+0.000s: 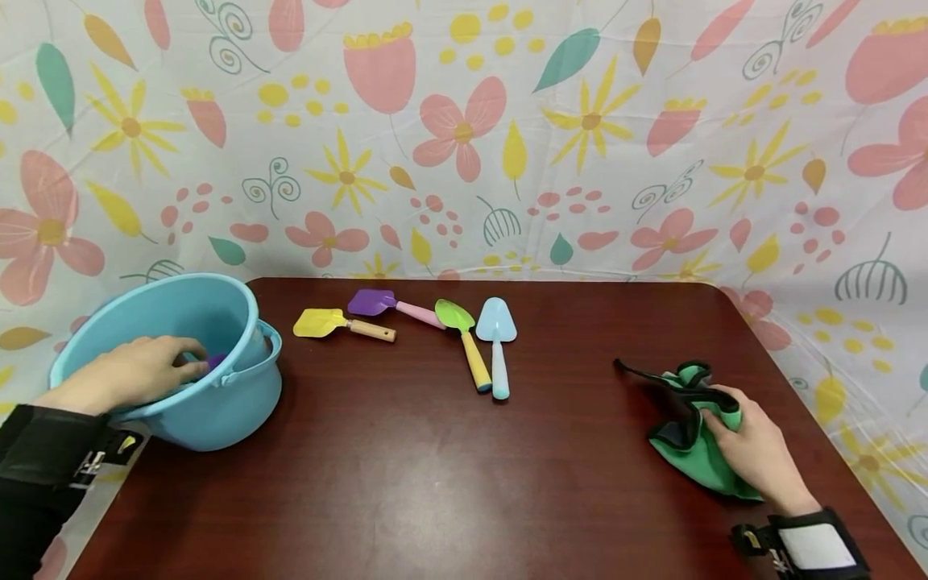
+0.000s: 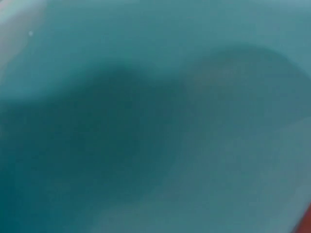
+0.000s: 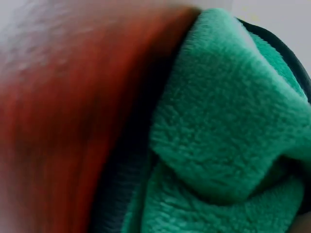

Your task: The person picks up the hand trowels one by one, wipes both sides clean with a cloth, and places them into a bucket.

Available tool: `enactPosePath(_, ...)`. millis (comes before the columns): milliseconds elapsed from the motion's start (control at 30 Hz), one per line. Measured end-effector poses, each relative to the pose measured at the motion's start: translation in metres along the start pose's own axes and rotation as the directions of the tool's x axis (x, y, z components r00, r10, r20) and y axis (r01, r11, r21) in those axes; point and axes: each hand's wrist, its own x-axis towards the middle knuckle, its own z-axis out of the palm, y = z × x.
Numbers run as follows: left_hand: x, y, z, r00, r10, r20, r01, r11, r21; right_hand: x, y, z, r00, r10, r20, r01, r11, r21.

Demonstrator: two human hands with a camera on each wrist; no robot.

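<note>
My left hand reaches over the rim into a light blue bucket at the left of the table. Between its thumb and curled fingers a bit of a purple thing shows; the rest is hidden by the hand and the bucket. The left wrist view is filled with the blurred blue bucket wall. On the right, my right hand grips a bunched green cloth with black edging, lying on the table. Close up, the right wrist view has its fuzzy green folds.
Several toy shovels lie near the table's back edge: a yellow one, a purple one with a pink handle, a green one and a light blue one. Behind the brown table hangs a flowered curtain.
</note>
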Motion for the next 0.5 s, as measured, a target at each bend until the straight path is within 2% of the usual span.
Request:
enactPosePath(133, -0.005, 0.01, -0.008, 0.997, -0.021, -0.07, 0.023, 1.0, 0.017, 0.001, 0.005, 0.006, 0.999, -0.014, 0.033, 0.015, 0.999, -0.041)
enactPosePath(300, -0.007, 0.039, -0.021, 0.98, -0.005, -0.199, 0.011, 0.999, 0.032, -0.003, 0.009, 0.007, 0.997, 0.007, 0.075, -0.002, 0.998, -0.067)
enactPosePath(367, -0.008, 0.054, -0.024, 0.963, 0.029, -0.268, -0.02, 0.999, 0.038, -0.002, 0.009, 0.007, 0.996, 0.006, 0.084, 0.0, 0.997, -0.072)
enactPosePath(500, -0.007, 0.086, -0.023, 0.916, 0.095, -0.391, -0.085, 0.996, 0.042, 0.004, 0.007, 0.006, 0.995, -0.014, 0.097, 0.022, 0.997, -0.076)
